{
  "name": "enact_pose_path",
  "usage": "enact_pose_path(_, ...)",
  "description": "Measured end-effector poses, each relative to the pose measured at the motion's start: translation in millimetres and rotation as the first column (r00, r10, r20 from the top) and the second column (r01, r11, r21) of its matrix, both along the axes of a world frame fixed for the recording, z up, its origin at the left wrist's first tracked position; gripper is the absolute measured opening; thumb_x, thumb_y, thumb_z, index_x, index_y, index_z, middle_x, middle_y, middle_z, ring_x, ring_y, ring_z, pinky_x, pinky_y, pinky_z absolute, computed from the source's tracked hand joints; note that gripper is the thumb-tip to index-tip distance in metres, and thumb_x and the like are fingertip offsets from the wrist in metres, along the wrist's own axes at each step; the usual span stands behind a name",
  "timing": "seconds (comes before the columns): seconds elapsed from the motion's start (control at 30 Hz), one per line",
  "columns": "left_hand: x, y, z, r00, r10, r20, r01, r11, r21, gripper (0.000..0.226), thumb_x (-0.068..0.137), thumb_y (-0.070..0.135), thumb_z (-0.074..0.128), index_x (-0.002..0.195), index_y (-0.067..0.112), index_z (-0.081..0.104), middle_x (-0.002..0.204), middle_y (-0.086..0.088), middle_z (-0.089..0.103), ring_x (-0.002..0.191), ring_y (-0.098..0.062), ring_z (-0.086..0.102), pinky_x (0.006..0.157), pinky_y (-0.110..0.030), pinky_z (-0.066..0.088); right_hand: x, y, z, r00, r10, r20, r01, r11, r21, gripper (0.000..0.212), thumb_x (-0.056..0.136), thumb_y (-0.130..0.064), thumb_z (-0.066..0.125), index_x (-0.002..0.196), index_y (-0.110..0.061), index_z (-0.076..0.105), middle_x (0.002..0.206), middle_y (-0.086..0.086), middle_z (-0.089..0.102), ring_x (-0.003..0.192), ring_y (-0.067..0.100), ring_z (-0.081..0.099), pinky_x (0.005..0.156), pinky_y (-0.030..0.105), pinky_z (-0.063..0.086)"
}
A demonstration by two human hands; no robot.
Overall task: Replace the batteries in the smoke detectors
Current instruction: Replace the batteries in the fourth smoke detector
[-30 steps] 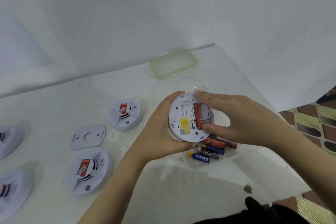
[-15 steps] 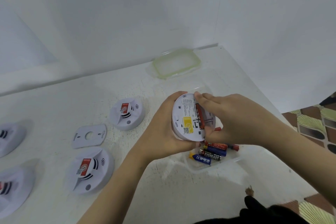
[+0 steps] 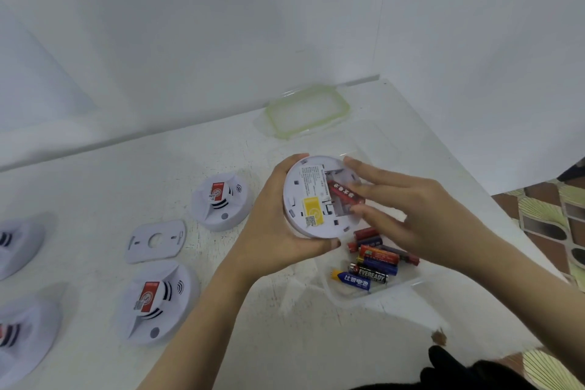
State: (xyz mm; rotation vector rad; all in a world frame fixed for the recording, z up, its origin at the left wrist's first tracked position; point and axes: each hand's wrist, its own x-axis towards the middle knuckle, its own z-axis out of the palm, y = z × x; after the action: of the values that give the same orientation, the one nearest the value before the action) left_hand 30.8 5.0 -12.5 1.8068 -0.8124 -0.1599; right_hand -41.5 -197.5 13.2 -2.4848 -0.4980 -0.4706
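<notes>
My left hand (image 3: 278, 225) cups a round white smoke detector (image 3: 311, 199) from its left side, back turned towards me, with a yellow label and an open battery bay. A red battery (image 3: 343, 193) lies slanted in that bay. My right hand (image 3: 402, 215) grips the battery, fingers above and thumb below. Under both hands stands a clear plastic box (image 3: 364, 294) holding several loose batteries (image 3: 373, 266), red, blue and black.
A white mounting plate (image 3: 155, 241) lies left of the hands. Two smoke detectors (image 3: 221, 199) (image 3: 156, 301) sit face up nearby, two more at the left edge (image 3: 15, 244) (image 3: 22, 336). A green-rimmed lid (image 3: 307, 111) lies by the back wall. The table edge runs along the right.
The red battery has turned from lying straight in the bay to a slant, its right end lifted under my right fingers. The detector has tilted slightly in my left hand.
</notes>
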Motion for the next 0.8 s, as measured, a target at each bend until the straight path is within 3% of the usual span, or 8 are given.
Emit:
enact_pose_path(0.07,4,4,0,0.998,0.050,0.035,-0.049,0.999,-0.021,0.094,0.053,0.014,0.088,0.130,0.028,0.034,0.118,0.038,0.047,0.117,0.008,0.049,0.088,-0.006,0.043,-5,-3,1,0.998,-0.052,0.037,0.047,0.990,0.132,0.029,0.089,-0.030,0.052,0.105,-0.014,0.071,0.134,-0.001,0.054,0.117,0.001,0.054,0.095,0.015,0.044)
enact_pose_path(0.17,12,9,-3,0.989,0.138,0.047,-0.134,0.988,-0.072,0.092,0.053,0.028,0.085,0.130,0.032,0.033,0.120,0.041,0.044,0.119,0.010,0.046,0.091,-0.005,0.040,-15,-11,0,0.997,-0.073,-0.008,0.073,0.976,0.204,0.020,0.085,-0.029,0.055,0.088,-0.018,0.072,0.128,-0.009,0.058,0.114,-0.003,0.055,0.095,0.014,0.043)
enact_pose_path(0.3,19,14,-14,0.972,0.234,0.027,-0.230,0.968,-0.099,0.089,0.052,0.037,0.079,0.128,0.032,0.034,0.117,0.045,0.041,0.117,0.013,0.045,0.090,-0.004,0.039,-22,-25,-6,0.979,-0.014,-0.205,0.025,0.998,0.052,0.020,0.079,-0.040,0.052,0.080,-0.034,0.071,0.134,-0.023,0.047,0.125,-0.007,0.042,0.097,0.013,0.035)
enact_pose_path(0.4,21,13,-21,0.964,0.267,0.022,-0.263,0.959,-0.107,0.086,0.053,0.039,0.079,0.126,0.033,0.034,0.123,0.031,0.043,0.117,0.011,0.046,0.091,-0.006,0.040,-15,-29,-9,0.958,0.006,-0.287,-0.005,1.000,0.007,0.024,0.080,-0.049,0.050,0.088,-0.038,0.070,0.134,-0.025,0.045,0.128,-0.009,0.035,0.099,0.011,0.027)
enact_pose_path(0.5,24,11,-22,0.958,0.287,0.018,-0.283,0.951,-0.128,0.088,0.053,0.039,0.078,0.128,0.027,0.034,0.125,0.019,0.044,0.117,0.009,0.047,0.093,-0.008,0.041,11,-29,-2,0.972,-0.020,-0.236,0.027,0.999,0.027,0.027,0.085,-0.048,0.048,0.093,-0.034,0.070,0.118,-0.022,0.058,0.114,-0.010,0.047,0.094,0.008,0.031)
enact_pose_path(0.57,27,9,-20,0.957,0.289,0.017,-0.283,0.948,-0.144,0.089,0.053,0.037,0.079,0.129,0.024,0.034,0.125,0.023,0.045,0.117,0.010,0.047,0.091,-0.007,0.041,38,-30,2,0.985,-0.046,-0.169,0.047,0.999,-0.003,0.026,0.088,-0.041,0.051,0.093,-0.026,0.071,0.102,-0.019,0.063,0.098,-0.005,0.054,0.087,0.007,0.035)
enact_pose_path(0.63,31,7,-17,0.956,0.291,0.027,-0.283,0.947,-0.152,0.089,0.054,0.036,0.079,0.129,0.023,0.034,0.123,0.032,0.044,0.117,0.011,0.047,0.090,-0.006,0.041,67,-30,7,0.973,-0.079,-0.216,0.068,0.996,-0.055,0.018,0.090,-0.033,0.054,0.093,-0.025,0.070,0.090,-0.021,0.061,0.084,-0.001,0.056,0.079,0.016,0.042)
enact_pose_path(0.8,37,3,-11,0.949,0.313,0.042,-0.302,0.939,-0.166,0.085,0.054,0.036,0.078,0.126,0.025,0.034,0.122,0.023,0.044,0.115,0.014,0.047,0.089,-0.005,0.040,120,-15,3,0.903,-0.134,-0.409,0.001,0.950,-0.311,0.018,0.087,-0.030,0.061,0.103,-0.026,0.068,0.100,-0.010,0.063,0.073,-0.005,0.047,0.072,0.024,0.038)
